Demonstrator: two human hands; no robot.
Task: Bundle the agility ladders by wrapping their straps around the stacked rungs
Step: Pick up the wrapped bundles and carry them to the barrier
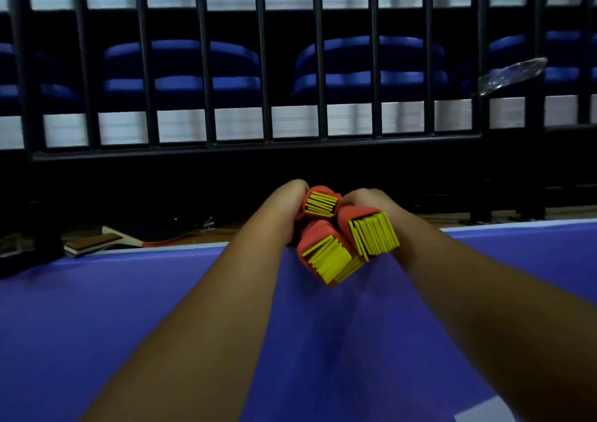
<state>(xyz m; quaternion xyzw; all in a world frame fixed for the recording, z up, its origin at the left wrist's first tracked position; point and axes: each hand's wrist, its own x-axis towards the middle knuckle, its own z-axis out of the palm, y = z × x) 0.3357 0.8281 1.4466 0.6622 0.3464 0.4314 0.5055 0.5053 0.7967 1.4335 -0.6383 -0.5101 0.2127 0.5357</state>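
Three bundled agility ladders lie clustered near the far edge of the blue table [129, 308], ends toward me. Each is a stack of yellow rungs wrapped in orange-red strap: a far one [320, 202], a near one [326, 257] and a right one [373, 234]. My left hand [287, 195] grips the left side of the cluster, fingers curled over the far bundle. My right hand [368, 197] grips the right bundle from above. Both forearms reach forward across the table. The far ends of the bundles are hidden behind my hands.
A black metal railing [265, 66] stands beyond the table, with rows of blue seats [181, 66] behind it. A table-tennis paddle [129, 234] and a flat wooden item [90, 244] lie on the floor past the table's left edge. A clear plastic wrapper [513, 74] hangs on the railing.
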